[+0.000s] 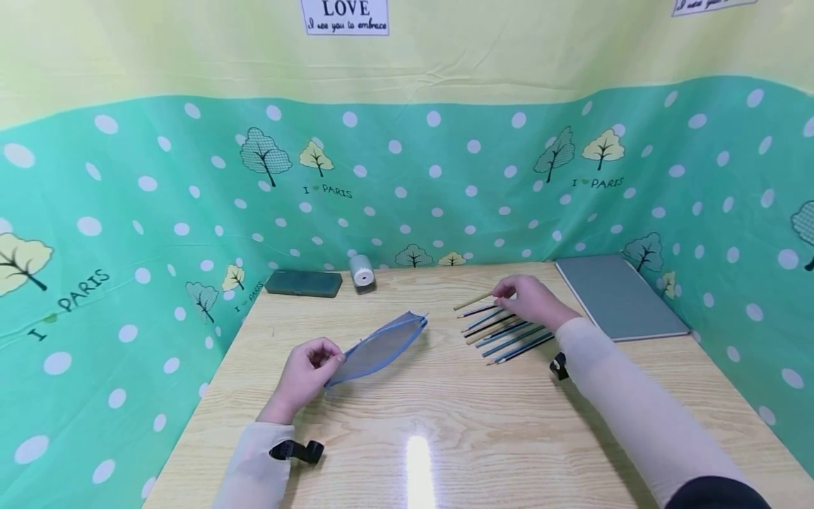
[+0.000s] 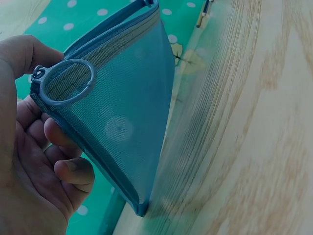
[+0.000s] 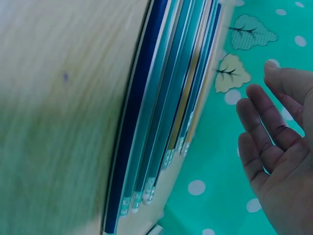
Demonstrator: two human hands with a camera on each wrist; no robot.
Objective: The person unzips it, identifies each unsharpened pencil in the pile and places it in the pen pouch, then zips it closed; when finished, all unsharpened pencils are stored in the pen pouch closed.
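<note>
My left hand (image 1: 309, 372) pinches one end of a blue mesh zipper pouch (image 1: 384, 346) between thumb and fingers, holding it tilted over the table. In the left wrist view, a ring-shaped zipper pull (image 2: 67, 82) hangs beside the thumb, and the pouch's top edge gapes. Right of the pouch, several pencils (image 1: 524, 348) lie side by side in a slanted row. My right hand (image 1: 533, 300) hovers at the far end of this row, close to a yellowish pencil (image 1: 473, 301). The right wrist view shows its fingers loosely extended with nothing between them, beside the pencils' eraser ends.
A dark green flat case (image 1: 304, 283) lies at the back left. Beside it is a small grey-blue cylindrical object (image 1: 362, 271) with a white end. A large grey flat board or book (image 1: 617, 297) lies at the right. Green dotted cloth (image 1: 439, 191) walls the table's back and sides.
</note>
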